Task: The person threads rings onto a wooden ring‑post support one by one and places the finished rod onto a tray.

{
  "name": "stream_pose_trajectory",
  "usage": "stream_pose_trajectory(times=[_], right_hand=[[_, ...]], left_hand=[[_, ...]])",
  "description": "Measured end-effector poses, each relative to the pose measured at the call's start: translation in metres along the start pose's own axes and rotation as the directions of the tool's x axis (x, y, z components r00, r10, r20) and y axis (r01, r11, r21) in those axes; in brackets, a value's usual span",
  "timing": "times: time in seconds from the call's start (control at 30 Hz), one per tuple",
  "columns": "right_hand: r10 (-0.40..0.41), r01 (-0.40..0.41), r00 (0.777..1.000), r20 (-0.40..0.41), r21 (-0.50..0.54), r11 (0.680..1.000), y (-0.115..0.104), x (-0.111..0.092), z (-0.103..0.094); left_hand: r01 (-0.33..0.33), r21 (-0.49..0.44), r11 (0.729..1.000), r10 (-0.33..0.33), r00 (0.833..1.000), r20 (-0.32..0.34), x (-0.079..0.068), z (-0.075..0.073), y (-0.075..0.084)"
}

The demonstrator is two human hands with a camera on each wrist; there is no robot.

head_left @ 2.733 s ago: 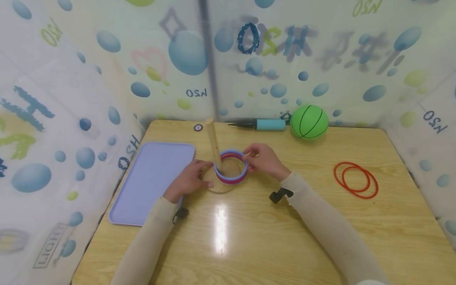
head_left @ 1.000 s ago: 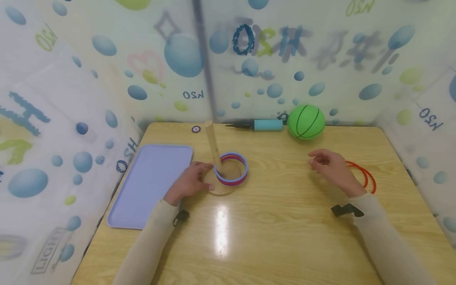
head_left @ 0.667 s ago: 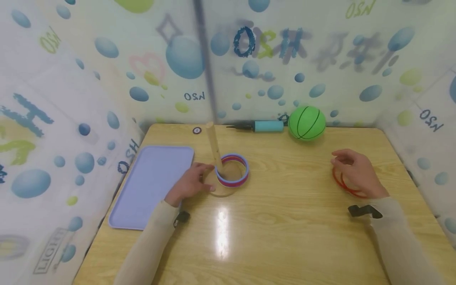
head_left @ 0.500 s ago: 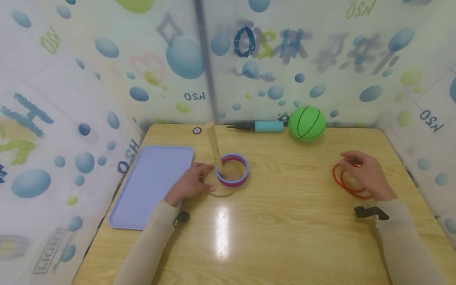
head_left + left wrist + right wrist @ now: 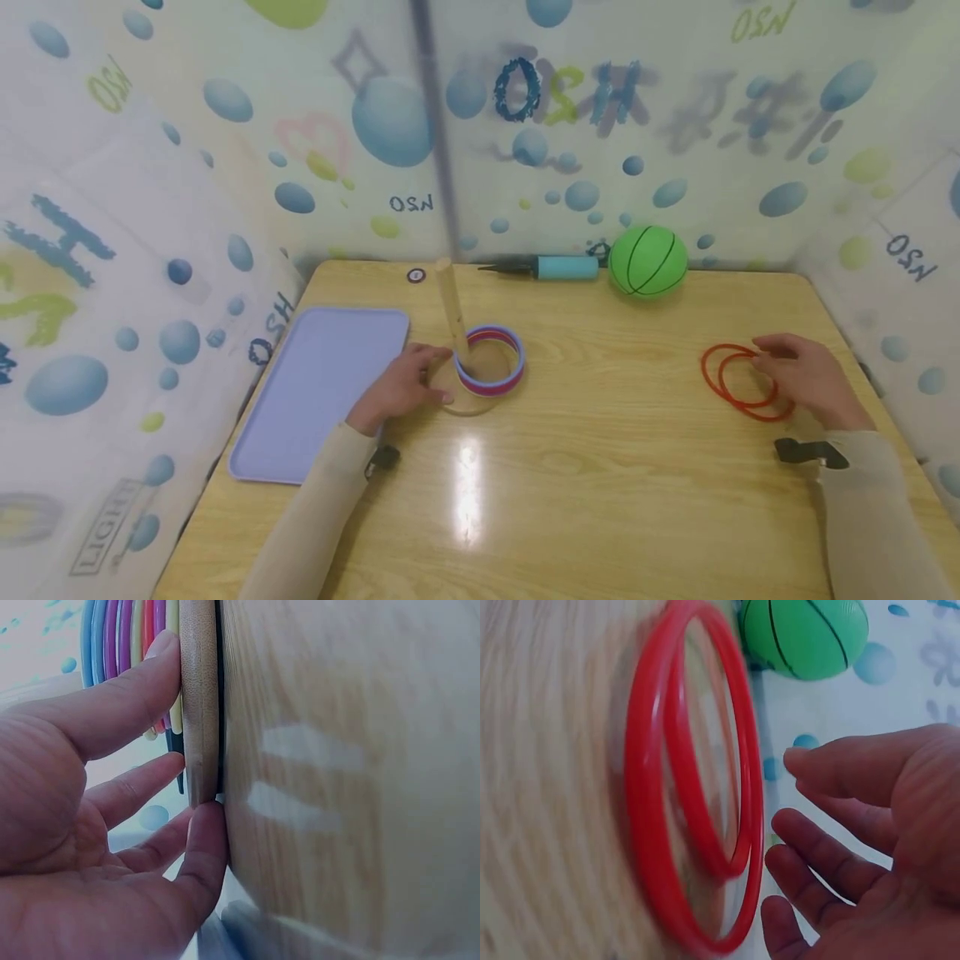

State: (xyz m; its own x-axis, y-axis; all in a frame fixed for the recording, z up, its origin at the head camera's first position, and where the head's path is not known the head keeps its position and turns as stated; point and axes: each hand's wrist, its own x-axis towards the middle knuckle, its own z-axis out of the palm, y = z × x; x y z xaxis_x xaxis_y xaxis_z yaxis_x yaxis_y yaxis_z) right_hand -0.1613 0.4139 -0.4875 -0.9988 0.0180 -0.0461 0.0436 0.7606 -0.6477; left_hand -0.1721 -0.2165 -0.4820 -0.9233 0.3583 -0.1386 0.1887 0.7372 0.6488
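My left hand [image 5: 397,385] touches the left edge of a round wooden base [image 5: 199,712], its thumb and fingertips spread along the rim. From that base rises a wooden post [image 5: 452,307]. A stack of several coloured rings [image 5: 491,388], light blue on top, lies round the post, resting on the base. Over at the right, two overlapping red rings [image 5: 643,780], one larger, lie on the table. My right hand [image 5: 810,377] hovers at their right side with loosely bent fingers and nothing between them. In the right wrist view a gap shows between its fingertips and the rings.
A lavender tray [image 5: 318,392] lies left of the base, partly under my left forearm. Along the back edge are a small round disc [image 5: 416,275], a blue and black hand pump [image 5: 566,267] and a green ball [image 5: 648,261]. Patterned walls border the table.
My right hand has left the ring stack and travelled right, passing over the red rings to their right side. My left hand has stayed at the base.
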Motion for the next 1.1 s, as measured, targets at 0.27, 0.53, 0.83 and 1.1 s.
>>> stream_pose_trajectory(times=[0.27, 0.53, 0.83, 1.1], right_hand=[[0.01, -0.008, 1.0, 0.027, -0.072, 0.997, 0.018, -0.001, -0.004], [0.019, -0.012, 0.998, 0.065, -0.101, 0.995, 0.017, -0.002, -0.007], [-0.046, 0.05, 0.998, 0.043, -0.108, 0.993, 0.02, -0.002, -0.007], [-0.1, 0.103, 0.994, 0.032, -0.101, 0.99, 0.018, -0.005, -0.013]], left_hand=[[0.017, -0.02, 1.0, -0.017, 1.0, 0.006, 0.0, 0.0, -0.001], [0.023, -0.023, 0.999, -0.023, 1.0, 0.015, 0.001, -0.001, -0.002], [0.039, -0.029, 0.999, -0.038, 0.999, 0.026, 0.001, -0.001, -0.003], [0.043, -0.044, 0.998, -0.042, 0.999, 0.024, 0.001, 0.0, -0.002]])
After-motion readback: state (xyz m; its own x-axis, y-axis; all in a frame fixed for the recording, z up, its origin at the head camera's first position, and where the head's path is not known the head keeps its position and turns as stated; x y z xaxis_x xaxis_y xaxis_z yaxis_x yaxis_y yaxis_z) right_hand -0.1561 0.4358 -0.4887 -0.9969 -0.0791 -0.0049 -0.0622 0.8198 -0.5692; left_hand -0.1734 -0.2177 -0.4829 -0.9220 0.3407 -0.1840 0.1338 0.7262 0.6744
